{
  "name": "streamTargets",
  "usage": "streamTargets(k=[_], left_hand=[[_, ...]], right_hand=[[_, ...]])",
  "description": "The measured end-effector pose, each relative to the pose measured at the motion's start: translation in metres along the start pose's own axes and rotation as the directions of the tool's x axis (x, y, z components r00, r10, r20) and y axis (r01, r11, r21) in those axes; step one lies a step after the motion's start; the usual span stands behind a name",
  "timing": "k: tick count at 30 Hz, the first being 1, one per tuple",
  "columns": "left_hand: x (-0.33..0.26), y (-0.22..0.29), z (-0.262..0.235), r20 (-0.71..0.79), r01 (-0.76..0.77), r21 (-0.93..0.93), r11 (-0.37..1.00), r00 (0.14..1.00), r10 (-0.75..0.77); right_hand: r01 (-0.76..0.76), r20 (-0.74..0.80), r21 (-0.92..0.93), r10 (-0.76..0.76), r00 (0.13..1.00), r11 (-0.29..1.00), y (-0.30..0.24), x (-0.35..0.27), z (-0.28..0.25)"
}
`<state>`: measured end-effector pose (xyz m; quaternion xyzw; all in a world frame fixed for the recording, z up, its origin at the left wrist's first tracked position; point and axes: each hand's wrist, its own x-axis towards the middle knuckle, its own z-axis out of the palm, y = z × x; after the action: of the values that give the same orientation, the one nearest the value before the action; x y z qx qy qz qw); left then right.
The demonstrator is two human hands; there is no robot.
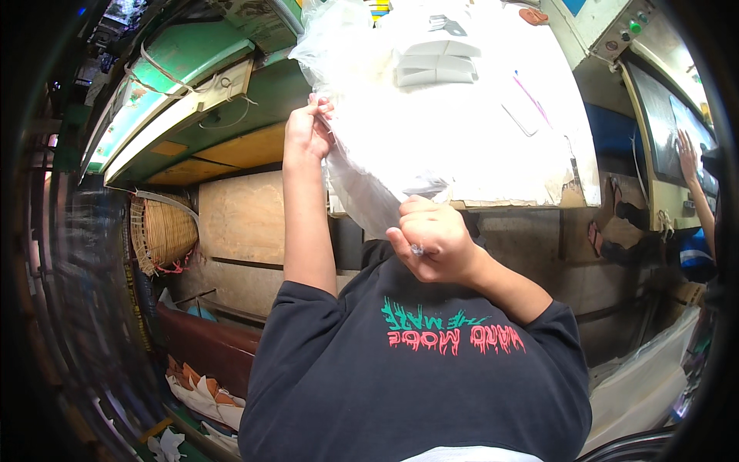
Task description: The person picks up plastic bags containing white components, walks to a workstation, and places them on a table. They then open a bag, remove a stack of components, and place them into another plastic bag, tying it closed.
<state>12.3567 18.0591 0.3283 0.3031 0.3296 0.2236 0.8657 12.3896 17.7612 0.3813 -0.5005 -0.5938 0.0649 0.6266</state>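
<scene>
A clear plastic bag [360, 185] is stretched between my two hands at the near left edge of a brightly lit white table [493, 165]. My left hand [309, 132] is closed on the bag's left edge, fingers pinched together. Lower and closer to my body, my right hand [435, 242] makes a fist around a gathered part of the bag. A small crumpled bit of clear plastic pokes out of that fist. More of the sheer plastic spreads up over the table's far left side, where glare hides its outline.
Grey-white folded card pieces [437, 63] lie stacked on the table. Right of them are a purple pen [531, 96] and a thin flat outlined piece [519, 120]. A wicker basket [163, 232] stands at left. Another person's hand [687, 156] touches a panel at far right.
</scene>
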Motion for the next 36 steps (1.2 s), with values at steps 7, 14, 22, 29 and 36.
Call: streamTargets(k=[7,14,22,29,36], left_hand=[[-0.116,0.059,0.062,0.159,-0.389,0.663,0.64,0.908,0.387],[-0.063,0.047,0.039,0.203,0.124,-0.473,0.872,0.979,-0.03],[0.013,-0.004,0.014,-0.204,-0.021,-0.397,0.917,0.977,-0.066],[-0.046,0.013,0.018,0.167,-0.256,-0.123,0.959,0.947,0.275],[-0.175,0.0,0.056,0.81,-0.75,0.583,0.311,0.564,-0.161]], right_hand=[[0.017,-0.041,0.024,-0.016,0.999,1.0,-0.007,0.02,-0.013],[0.011,-0.017,0.158,-0.008,1.0,0.987,-0.016,0.03,-0.004],[-0.053,0.007,0.002,0.053,0.999,0.999,-0.017,0.012,0.006],[0.005,0.093,-0.036,-0.001,0.996,0.999,-0.028,0.015,-0.017],[0.019,-0.034,-0.112,-0.023,0.999,0.994,-0.035,0.053,-0.036]])
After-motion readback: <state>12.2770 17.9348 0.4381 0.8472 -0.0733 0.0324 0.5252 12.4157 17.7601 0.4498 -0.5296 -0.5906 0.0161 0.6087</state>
